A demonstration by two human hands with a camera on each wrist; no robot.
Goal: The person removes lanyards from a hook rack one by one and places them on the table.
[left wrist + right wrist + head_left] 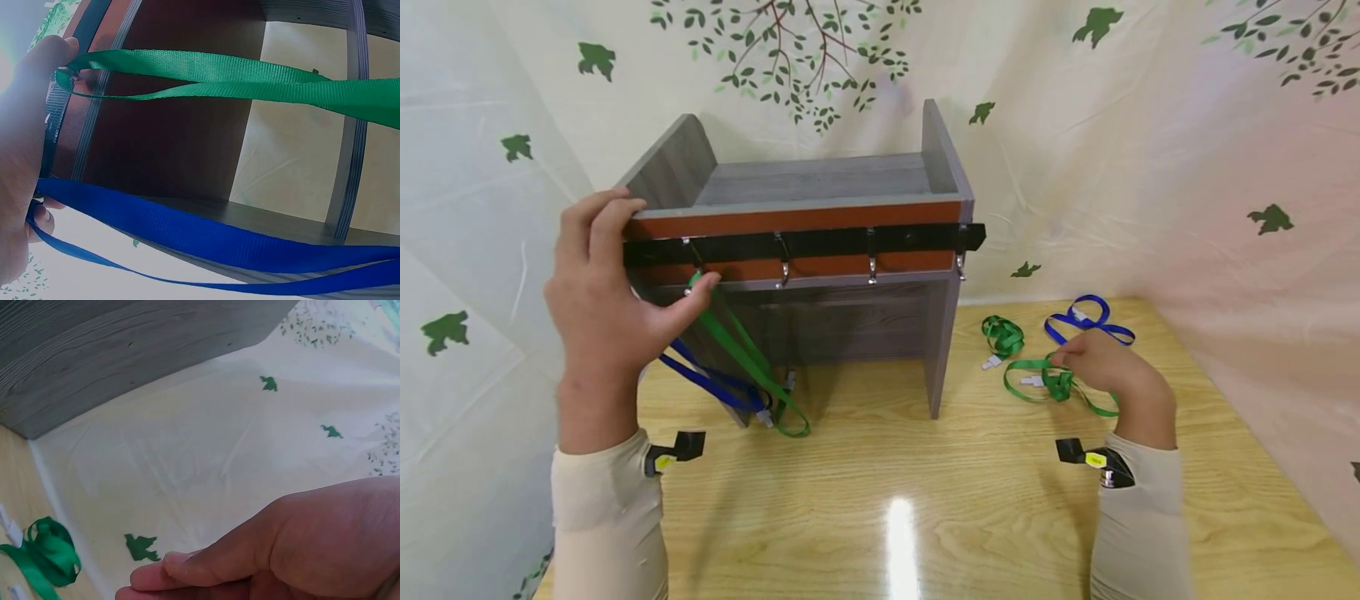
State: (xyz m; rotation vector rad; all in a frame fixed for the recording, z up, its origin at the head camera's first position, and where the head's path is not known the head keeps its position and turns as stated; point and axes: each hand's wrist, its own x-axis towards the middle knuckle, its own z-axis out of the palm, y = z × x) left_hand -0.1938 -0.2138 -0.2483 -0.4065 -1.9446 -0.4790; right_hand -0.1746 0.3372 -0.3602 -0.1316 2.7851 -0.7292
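A small grey wooden shelf [820,179] stands on the table, with a black hook rail [827,244] across its brown front. My left hand [606,292] grips its left front corner, fingers over the top edge, thumb by a hook and the green lanyard [733,346] hanging there. Beside it a blue lanyard [187,234] hangs from near that hand's fingers. At the right, my right hand [1116,375] pinches the band of a loosely coiled green lanyard [1058,385] on the table. The pinched part is hidden in the right wrist view.
A bundled green lanyard [1003,337] and a looped blue lanyard [1090,312] lie on the wooden table [865,467] right of the shelf. Three further metal hooks [872,268] line the rail. A white cloth [1045,167] with leaf prints stands behind.
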